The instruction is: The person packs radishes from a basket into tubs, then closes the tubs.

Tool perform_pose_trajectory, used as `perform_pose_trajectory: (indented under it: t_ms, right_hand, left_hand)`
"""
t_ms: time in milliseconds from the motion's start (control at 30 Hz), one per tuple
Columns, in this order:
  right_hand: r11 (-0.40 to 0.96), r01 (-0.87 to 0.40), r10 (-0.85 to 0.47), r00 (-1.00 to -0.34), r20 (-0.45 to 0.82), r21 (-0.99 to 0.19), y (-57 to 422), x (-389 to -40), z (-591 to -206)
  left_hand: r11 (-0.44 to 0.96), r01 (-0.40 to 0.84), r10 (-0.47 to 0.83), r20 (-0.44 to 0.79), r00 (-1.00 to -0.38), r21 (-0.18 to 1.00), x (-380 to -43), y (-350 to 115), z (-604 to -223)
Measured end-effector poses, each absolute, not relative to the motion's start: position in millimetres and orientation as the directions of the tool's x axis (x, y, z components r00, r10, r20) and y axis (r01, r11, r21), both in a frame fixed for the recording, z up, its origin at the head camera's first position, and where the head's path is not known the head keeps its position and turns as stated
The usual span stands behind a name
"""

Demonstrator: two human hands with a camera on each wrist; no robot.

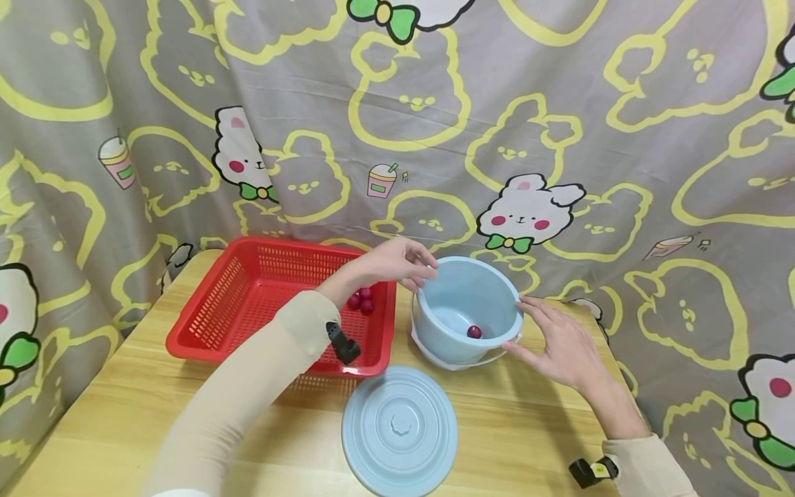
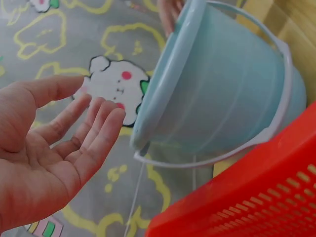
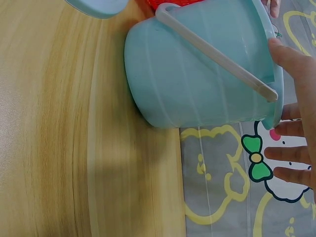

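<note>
A light blue bucket [image 1: 428,324] stands upright on the table, its pale handle [image 3: 217,54] hanging down. One small, round, dark red fruit [image 1: 475,332] lies inside it. My left hand [image 1: 406,262] hovers at the bucket's left rim, its fingers loosely bent; the left wrist view shows nothing in the palm. At the right rim, my right hand [image 1: 562,345] rests its thumb and fingertips against the edge with the fingers spread and fairly straight. Several more dark red fruits [image 1: 366,306] lie at the right end of a red plastic basket [image 1: 211,310], partly hidden by my left forearm.
In front of the bucket a round light blue lid [image 1: 400,428] lies flat on the wooden table [image 1: 515,435]. The basket stands close to the bucket's left side. Behind the table hangs a grey curtain [image 1: 323,90] with yellow outlines and rabbit faces.
</note>
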State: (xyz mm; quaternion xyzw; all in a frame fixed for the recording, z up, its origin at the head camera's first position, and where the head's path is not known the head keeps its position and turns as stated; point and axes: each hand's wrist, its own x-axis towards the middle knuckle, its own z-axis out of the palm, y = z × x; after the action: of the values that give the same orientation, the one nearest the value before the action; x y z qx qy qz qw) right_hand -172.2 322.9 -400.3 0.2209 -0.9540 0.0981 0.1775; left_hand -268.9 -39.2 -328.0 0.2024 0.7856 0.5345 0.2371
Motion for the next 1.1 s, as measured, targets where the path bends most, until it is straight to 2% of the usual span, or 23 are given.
perform_pose_trajectory:
  t_ms: [433, 867, 1100]
  right_hand:
    - [0.882, -0.458, -0.387, -0.838, 0.385, -0.109, 322.7, -171.5, -400.1]
    - [0.882, -0.459, -0.388, -0.835, 0.391, -0.104, 323.1, -171.2, -400.2]
    - [0.885, -0.454, -0.385, -0.84, 0.382, -0.107, 322.5, -170.9, -399.7]
  left_hand:
    - [0.3, 0.004, 0.478, -0.147, -0.866, 0.954, -276.4, -78.6, -337.8]
    - [0.259, -0.11, 0.339, -0.197, -0.92, 0.96, -292.2, -117.3, -371.3]
    - [0.27, -0.127, 0.302, -0.209, -0.93, 0.955, -300.0, -139.4, -392.9]
